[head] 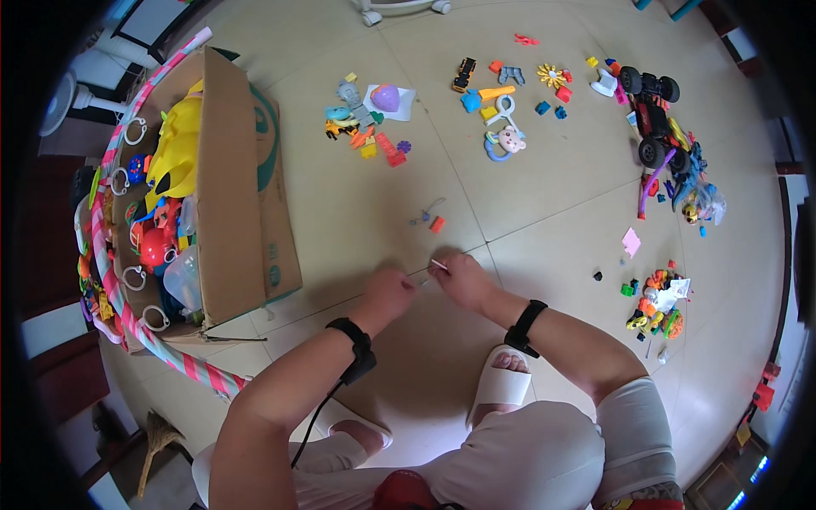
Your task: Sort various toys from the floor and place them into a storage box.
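My right hand point(463, 278) pinches a thin white stick-like piece point(438, 264) between thumb and fingers. Close by on the left, my left hand point(389, 292) has its fingertips drawn together. A tiny pale bit point(424, 282) shows between the two hands; whether the left fingers grip it is too small to tell. Just beyond them on the tiled floor lie an orange-red toy block point(437, 224) and a small bluish-grey charm with a looped cord point(426, 217).
A cardboard box point(229, 191) of toys stands at left, a pink-striped hoop point(102, 236) leaning on it. Toy piles include a purple-topped toy point(385, 97), a bear rattle point(510, 139), a toy truck point(653, 121) and mixed pieces point(663, 299). A straw broom point(156, 440) is lower left.
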Tool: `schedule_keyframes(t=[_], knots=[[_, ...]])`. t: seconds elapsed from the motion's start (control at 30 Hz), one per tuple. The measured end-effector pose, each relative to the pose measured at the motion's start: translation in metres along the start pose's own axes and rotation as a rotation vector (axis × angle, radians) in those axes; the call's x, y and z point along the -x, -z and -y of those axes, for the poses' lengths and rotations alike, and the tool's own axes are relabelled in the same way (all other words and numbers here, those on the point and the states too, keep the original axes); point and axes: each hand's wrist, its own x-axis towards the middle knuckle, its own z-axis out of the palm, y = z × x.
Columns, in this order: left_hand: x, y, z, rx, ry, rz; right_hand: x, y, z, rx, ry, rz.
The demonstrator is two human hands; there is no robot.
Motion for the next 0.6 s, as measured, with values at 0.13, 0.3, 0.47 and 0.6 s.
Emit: schedule_keyframes(t=[0.13, 0.3, 0.47, 0.6], knots=[[-0.002, -0.012, -0.001, -0.010, 0.010, -0.003, -0.009, -0.010, -0.007, 0.007, 0.044, -0.040], [-0.005, -0.017, -0.004, 0.004, -0.008, -0.057, -0.009, -0.017, -0.005, 0.083, 0.069, -0.047], [-0.007, -0.018, -0.011, 0.066, 0.062, -0.042, -0.002, -0.023, -0.013, 0.143, 0.147, -0.027], [-0.004, -0.016, -0.010, 0.023, 0.030, -0.083, 0.001, -0.021, -0.004, 0.241, 0.172, -0.062]])
